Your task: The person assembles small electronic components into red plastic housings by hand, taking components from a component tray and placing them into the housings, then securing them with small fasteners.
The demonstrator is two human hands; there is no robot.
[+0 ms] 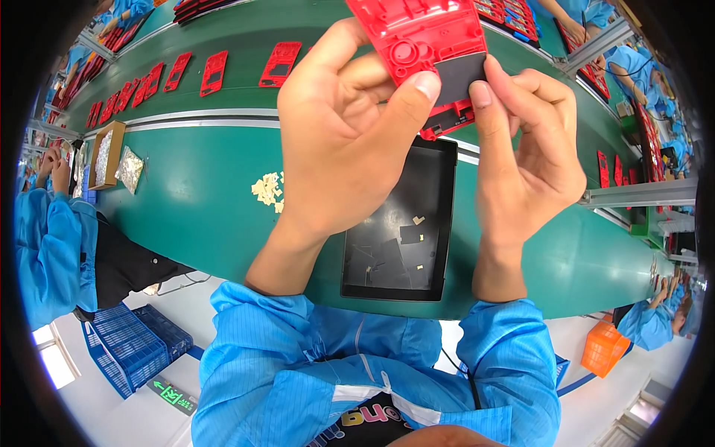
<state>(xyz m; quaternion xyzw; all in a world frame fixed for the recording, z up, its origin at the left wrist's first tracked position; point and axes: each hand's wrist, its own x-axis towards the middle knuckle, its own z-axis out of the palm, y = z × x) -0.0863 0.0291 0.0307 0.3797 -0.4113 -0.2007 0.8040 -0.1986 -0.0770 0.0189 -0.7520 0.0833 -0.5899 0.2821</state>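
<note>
My left hand grips a red plastic housing with molded rings and ribs, its thumb pressed on the inner face. A dark grey rectangular pad lies against the housing. The thumb and forefinger of my right hand pinch the pad's right edge; whether they also hold the housing's rim is unclear. Below my hands, a black tray rests on the green bench, holding thin dark sheets and a few small pale scraps. A pile of small cream-coloured pieces sits beside my left wrist.
Red housings stand in a row on the green surface beyond a metal rail. At left are a cardboard box and a clear bag of small parts. Co-workers in blue sit on both sides; blue and orange crates stand below.
</note>
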